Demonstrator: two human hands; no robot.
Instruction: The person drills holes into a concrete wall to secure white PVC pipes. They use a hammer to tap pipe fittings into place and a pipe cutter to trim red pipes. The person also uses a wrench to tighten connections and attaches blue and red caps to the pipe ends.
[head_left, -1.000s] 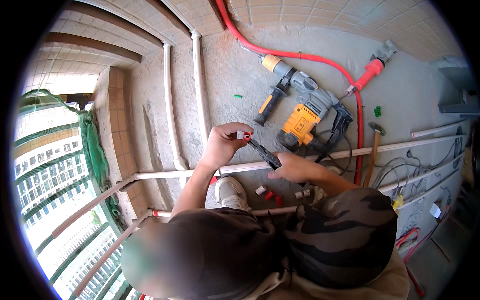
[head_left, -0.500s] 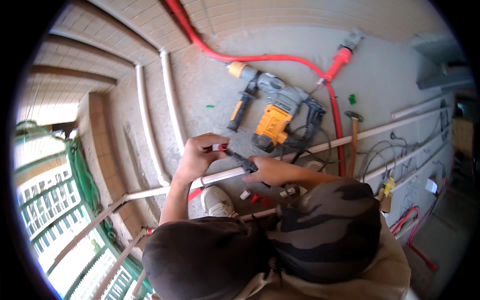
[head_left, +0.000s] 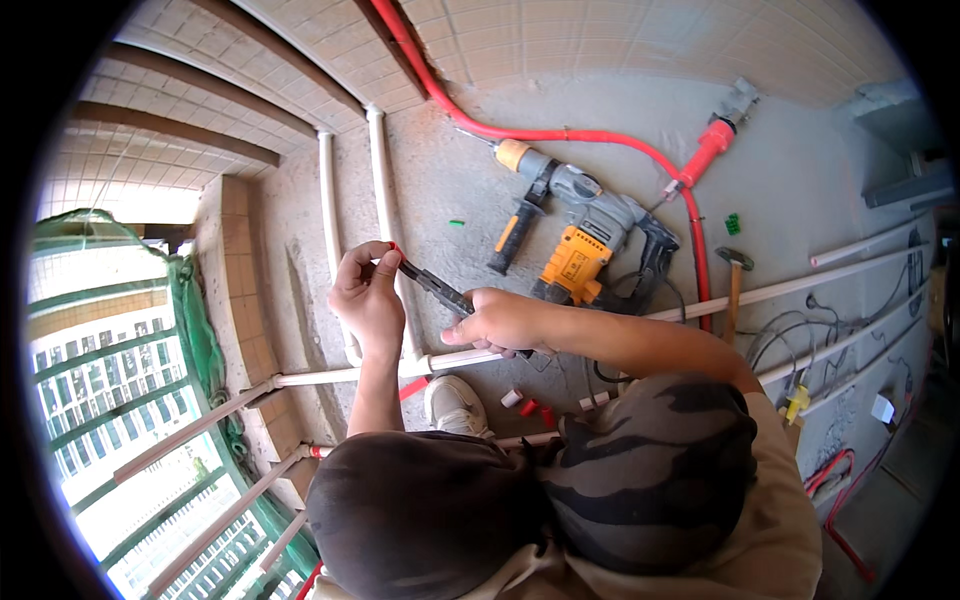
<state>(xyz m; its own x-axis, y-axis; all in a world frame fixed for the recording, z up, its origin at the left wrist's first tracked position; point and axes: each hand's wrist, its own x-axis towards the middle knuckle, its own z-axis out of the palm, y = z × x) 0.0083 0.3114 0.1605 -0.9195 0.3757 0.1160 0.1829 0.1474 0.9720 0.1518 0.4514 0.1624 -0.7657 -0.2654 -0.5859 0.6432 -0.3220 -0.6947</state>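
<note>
My left hand (head_left: 372, 305) is raised with thumb and fingers pinched on a small red fitting (head_left: 396, 252). Its shape is mostly hidden by the fingertips. In my right hand (head_left: 500, 318) is a slim black hand tool (head_left: 438, 288); its exact kind is unclear. The tool slants up to the left, and its far end meets the red fitting. Both hands are above the floor, in front of my knees. A yellow and grey rotary hammer (head_left: 578, 260) lies beyond my right hand.
White pipes (head_left: 385, 200) and a red pipe (head_left: 560, 134) run along the floor. A red power tool (head_left: 710, 152) and a hammer (head_left: 735, 290) lie at the right. Small red pieces (head_left: 530, 407) are by my shoe (head_left: 455, 405). Green netting (head_left: 195, 330) hangs at the left opening.
Both hands have moved left and slightly up in the view, still holding the fitting and tool. My right forearm is stretched out further. The whole view has shifted slightly.
</note>
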